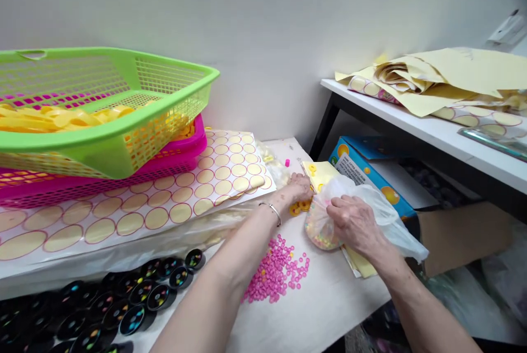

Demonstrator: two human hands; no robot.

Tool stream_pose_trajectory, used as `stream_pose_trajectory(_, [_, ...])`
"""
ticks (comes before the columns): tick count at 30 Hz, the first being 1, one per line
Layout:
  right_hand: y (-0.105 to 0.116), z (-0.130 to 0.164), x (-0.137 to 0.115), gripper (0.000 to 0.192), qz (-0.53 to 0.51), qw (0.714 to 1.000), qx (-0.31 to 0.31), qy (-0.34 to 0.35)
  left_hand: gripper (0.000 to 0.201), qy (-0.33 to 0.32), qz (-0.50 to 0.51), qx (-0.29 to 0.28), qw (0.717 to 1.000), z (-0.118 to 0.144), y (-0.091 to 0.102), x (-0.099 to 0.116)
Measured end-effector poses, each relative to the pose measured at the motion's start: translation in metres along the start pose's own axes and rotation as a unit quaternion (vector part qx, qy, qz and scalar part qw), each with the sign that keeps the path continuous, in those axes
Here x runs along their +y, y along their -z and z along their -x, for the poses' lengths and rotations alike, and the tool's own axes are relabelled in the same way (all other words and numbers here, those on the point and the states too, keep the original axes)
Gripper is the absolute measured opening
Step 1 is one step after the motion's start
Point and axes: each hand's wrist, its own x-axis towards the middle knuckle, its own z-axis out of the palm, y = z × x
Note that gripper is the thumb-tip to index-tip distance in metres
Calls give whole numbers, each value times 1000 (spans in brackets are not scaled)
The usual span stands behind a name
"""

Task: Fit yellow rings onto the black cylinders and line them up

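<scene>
"Gripping what, exactly, with that right hand point(356, 221)?"

"Gathered plastic, the upper part of a whitish see-through bag point(321, 227); the fingers are curled firmly into it. Small coloured pieces bulge in the bag's rounded end, low over the desk point(329, 298), to the right of a scattered heap of pink beads point(274, 276)."

"And the left hand point(297, 187)?"

"Stretched farther across the desk, at some yellow rings point(298, 208), with a bracelet point(272, 211) on its wrist. The fingers are partly hidden, so I can't tell whether it grasps any."

"What's around them?"

"On the right, just past the bag, a blue box point(389, 194) printed with oranges. On the left, a green basket point(177, 101) holding yellow strips point(61, 118) stands over a pink basket point(197, 147), beside a sheet printed with circles point(181, 194). Nearer the person, black cups point(160, 296) crowd together, with coloured specks showing inside."

"Any beads that aren't pink?"

"A few yellow ones among them."
</scene>
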Motion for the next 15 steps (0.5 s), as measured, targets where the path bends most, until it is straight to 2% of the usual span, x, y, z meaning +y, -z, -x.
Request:
stream_pose_trajectory(3, [3, 5, -1, 19, 7, 1000, 23, -18, 53, -2, -17, -1, 1000, -15, -15, -2])
stream_pose_trajectory(6, [3, 10, -3, 19, 9, 999, 33, -29, 50, -26, -34, -1, 999, -15, -23, -5])
stream_pose_trajectory(11, [-3, 22, -1, 19, 4, 996, 86, -32, 35, -79, -71, -9, 994, 6, -21, -7])
stream_pose_trajectory(15, [-6, 30, 6, 20, -27, 982, 187, -19, 26, -122, -104, -52, 986, 35, -16, -10])
